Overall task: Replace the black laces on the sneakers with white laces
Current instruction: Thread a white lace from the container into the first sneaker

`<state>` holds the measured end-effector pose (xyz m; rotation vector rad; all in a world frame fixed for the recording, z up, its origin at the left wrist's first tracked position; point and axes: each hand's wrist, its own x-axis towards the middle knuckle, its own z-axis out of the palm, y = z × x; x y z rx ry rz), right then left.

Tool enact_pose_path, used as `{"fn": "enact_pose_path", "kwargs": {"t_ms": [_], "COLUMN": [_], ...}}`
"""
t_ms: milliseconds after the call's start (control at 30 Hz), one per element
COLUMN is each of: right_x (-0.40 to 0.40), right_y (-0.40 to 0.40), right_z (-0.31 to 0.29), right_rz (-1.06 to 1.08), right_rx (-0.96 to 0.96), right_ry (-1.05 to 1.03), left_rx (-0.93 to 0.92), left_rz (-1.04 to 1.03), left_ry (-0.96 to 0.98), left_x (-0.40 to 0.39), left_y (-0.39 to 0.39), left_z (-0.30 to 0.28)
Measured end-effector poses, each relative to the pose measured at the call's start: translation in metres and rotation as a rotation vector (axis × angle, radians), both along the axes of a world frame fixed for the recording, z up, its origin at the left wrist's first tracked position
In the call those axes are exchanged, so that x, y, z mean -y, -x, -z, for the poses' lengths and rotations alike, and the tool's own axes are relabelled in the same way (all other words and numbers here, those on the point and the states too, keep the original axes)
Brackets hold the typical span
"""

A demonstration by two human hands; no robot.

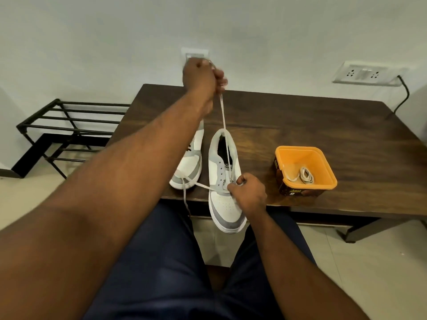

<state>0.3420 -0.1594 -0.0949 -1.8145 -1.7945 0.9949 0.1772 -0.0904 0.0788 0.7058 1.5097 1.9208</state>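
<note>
White lace [223, 113] runs taut from the raised left hand [200, 77], whose grip pinches its end, down to the nearer sneaker [225, 195] below. Right hand [248, 192] holds that sneaker at its lower eyelets, grip closed on the lace there. Second sneaker [188, 168] lies just left. Dark wooden table [323, 125] carries an orange tub [305, 169] right of the right hand, holding a coiled lace [305, 176]
</note>
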Motion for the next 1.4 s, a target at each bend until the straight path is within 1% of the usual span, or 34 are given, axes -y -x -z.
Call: {"fn": "enact_pose_path", "kwargs": {"t_ms": [67, 100, 167, 233, 300, 367, 467, 500, 567, 633, 700, 833, 900, 1000, 1033, 1067, 1133, 1200, 1300, 1367, 1400], "right_x": [0.0, 0.0, 0.001, 0.001, 0.002, 0.002, 0.002, 0.002, 0.002, 0.002, 0.002, 0.001, 0.001, 0.0, -0.001, -0.001, -0.001, 0.0, 0.0, -0.001, -0.001], "right_y": [0.001, 0.001, 0.002, 0.001, 0.002, 0.001, 0.002, 0.003, 0.004, 0.004, 0.004, 0.003, 0.003, 0.002, 0.002, 0.002, 0.002, 0.002, 0.001, 0.001, 0.001], "right_z": [-0.003, -0.004, -0.006, -0.007, -0.007, -0.005, -0.001, -0.001, -0.001, -0.001, 0.001, 0.005, 0.007, 0.008, 0.008, 0.008, 0.008, 0.009, 0.01, 0.011, 0.011], "right_rz": [-0.015, -0.024, -0.051, -0.072, -0.078, -0.085, -0.1, -0.108, -0.116, -0.112, -0.097, -0.08, -0.084, -0.088, -0.089, -0.093, -0.098, -0.094, -0.073, -0.074, -0.081], "right_rx": [0.022, 0.031, 0.046, 0.051, 0.065, 0.083, 0.084, 0.089, 0.101, 0.105, 0.092, 0.083, 0.068, 0.057, 0.061, 0.064, 0.07, 0.071, 0.047, 0.049, 0.05], "right_ry": [0.002, -0.004, -0.012, -0.021, -0.039, -0.075, -0.112, -0.116, -0.122, -0.117, -0.105, -0.098, -0.096, -0.094, -0.094, -0.095, -0.1, -0.105, -0.097, -0.109, -0.121], "left_rx": [-0.051, -0.101, -0.214, -0.319, -0.507, -0.705, -0.946, -0.993, -1.026, -0.958, -0.849, -0.64, -0.502, -0.192, -0.13, -0.107, -0.138, -0.17, -0.182, -0.13, -0.09], "left_rz": [0.031, 0.092, 0.227, 0.254, 0.257, 0.305, 0.389, 0.408, 0.436, 0.448, 0.401, 0.227, 0.145, -0.044, -0.066, -0.069, -0.06, -0.04, -0.06, 0.024, 0.086], "left_ry": [-0.121, -0.107, 0.023, 0.156, 0.323, 0.512, 0.789, 0.852, 0.929, 0.977, 0.99, 0.853, 0.714, 0.416, 0.336, 0.28, 0.24, 0.291, 0.337, 0.326, 0.363], "left_x": [-0.011, -0.012, -0.011, -0.001, 0.011, 0.024, 0.038, 0.039, 0.034, 0.023, 0.014, 0.005, -0.007, -0.033, -0.04, -0.044, -0.05, -0.051, -0.018, 0.023, 0.047], "left_y": [0.009, 0.011, 0.01, 0.009, 0.006, -0.001, -0.015, -0.018, -0.025, -0.029, -0.029, -0.031, -0.023, -0.004, 0.001, 0.005, 0.013, 0.022, 0.013, -0.005, -0.017], "left_z": [-0.008, -0.005, 0.019, 0.057, 0.099, 0.136, 0.157, 0.158, 0.154, 0.151, 0.149, 0.134, 0.123, 0.103, 0.094, 0.081, 0.062, 0.063, 0.087, 0.112, 0.127]}}
